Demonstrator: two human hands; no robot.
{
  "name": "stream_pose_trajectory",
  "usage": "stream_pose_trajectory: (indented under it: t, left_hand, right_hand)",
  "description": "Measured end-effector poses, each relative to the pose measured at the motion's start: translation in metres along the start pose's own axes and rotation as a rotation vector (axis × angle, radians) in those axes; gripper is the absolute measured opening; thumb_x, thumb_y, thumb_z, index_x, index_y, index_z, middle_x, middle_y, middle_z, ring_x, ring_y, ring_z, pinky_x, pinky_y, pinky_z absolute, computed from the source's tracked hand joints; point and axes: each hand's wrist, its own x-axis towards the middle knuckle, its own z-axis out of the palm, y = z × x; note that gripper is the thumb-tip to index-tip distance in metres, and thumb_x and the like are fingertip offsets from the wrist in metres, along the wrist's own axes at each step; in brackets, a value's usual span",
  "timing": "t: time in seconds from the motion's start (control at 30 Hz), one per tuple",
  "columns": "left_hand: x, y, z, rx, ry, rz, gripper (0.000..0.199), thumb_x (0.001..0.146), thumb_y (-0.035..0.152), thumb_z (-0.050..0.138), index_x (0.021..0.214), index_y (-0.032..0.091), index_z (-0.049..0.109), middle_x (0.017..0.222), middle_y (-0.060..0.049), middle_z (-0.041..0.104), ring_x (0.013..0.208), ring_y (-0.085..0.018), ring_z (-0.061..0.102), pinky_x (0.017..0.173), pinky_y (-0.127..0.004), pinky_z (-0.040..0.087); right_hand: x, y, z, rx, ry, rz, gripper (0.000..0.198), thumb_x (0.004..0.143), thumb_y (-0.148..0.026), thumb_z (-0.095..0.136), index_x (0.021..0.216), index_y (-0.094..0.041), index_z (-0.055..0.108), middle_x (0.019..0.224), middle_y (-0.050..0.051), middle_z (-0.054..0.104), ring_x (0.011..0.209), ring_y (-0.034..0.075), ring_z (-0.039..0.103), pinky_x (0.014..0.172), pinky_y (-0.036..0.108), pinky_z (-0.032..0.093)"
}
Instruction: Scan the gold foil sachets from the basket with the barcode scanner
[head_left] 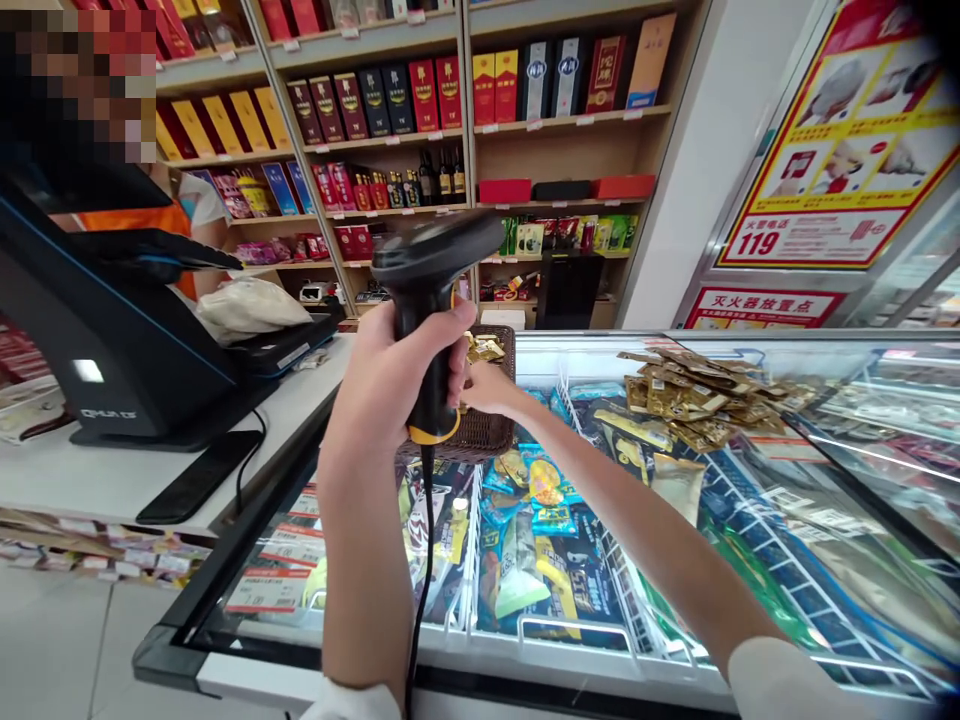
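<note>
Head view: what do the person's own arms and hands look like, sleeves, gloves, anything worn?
Both hands are bare: no gloves, rings or watch show on the left hand or right hand. Forearms are uncovered; white sleeve edges show near the elbows at the bottom of the picture.

The right hand (480, 385) is half hidden behind the scanner (431, 290) handle; its grasp is unclear.

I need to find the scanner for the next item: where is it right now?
The scanner is mid-frame, upright in the left hand, above the freezer and in front of the wicker basket.
</note>
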Motion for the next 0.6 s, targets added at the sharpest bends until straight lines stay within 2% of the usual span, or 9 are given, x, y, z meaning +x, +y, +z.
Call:
stream_pose_trajectory:
  t: [0.13,0.23,0.33,0.47,0.6]
  left_hand:
    - [0.002,0.001,0.003,-0.014,0.022,-0.019,0.013,0.077,0.027,0.069,0.081,0.018,0.06,0.055,0.004,0.051,0.043,-0.009,0.047,0.038,-0.02,0.038]
    - [0.006,-0.001,0.009,-0.009,-0.001,-0.025,0.014,0.078,0.027,0.069,0.08,0.018,0.059,0.055,0.004,0.051,0.042,-0.009,0.046,0.038,-0.02,0.038]
    - [0.01,-0.006,0.019,-0.006,-0.081,-0.045,0.016,0.079,0.028,0.07,0.082,0.018,0.058,0.056,0.004,0.053,0.044,-0.009,0.047,0.039,-0.02,0.04]
    - [0.014,-0.018,0.036,0.033,-0.143,-0.109,0.018,0.08,0.031,0.07,0.08,0.019,0.056,0.056,0.004,0.053,0.044,-0.009,0.047,0.039,-0.02,0.038]
    - [0.018,-0.033,0.051,0.078,-0.234,-0.147,0.022,0.082,0.035,0.068,0.078,0.019,0.055,0.056,0.003,0.053,0.044,-0.009,0.048,0.04,-0.02,0.037]
  right_hand:
    - [-0.04,0.008,-0.061,0.226,0.142,0.127,0.029,0.084,-0.041,0.065,0.069,-0.018,0.059,0.052,0.0,0.063,0.04,0.012,0.056,0.042,0.021,0.039]
    - [-0.068,0.02,-0.098,0.376,0.329,0.131,0.028,0.079,-0.042,0.072,0.071,-0.017,0.062,0.055,0.002,0.066,0.045,0.014,0.061,0.045,0.022,0.047]
    - [-0.083,0.032,-0.126,0.422,0.46,0.124,0.024,0.072,-0.036,0.078,0.072,-0.014,0.067,0.059,0.005,0.068,0.049,0.014,0.062,0.049,0.022,0.051]
    - [-0.09,0.04,-0.158,0.386,0.655,0.14,0.026,0.069,-0.035,0.081,0.067,-0.012,0.067,0.051,0.004,0.064,0.038,0.009,0.05,0.037,0.02,0.04]
    - [-0.095,0.05,-0.18,0.403,0.792,0.159,0.029,0.066,-0.033,0.082,0.061,-0.012,0.063,0.048,0.003,0.06,0.035,0.008,0.045,0.035,0.02,0.034]
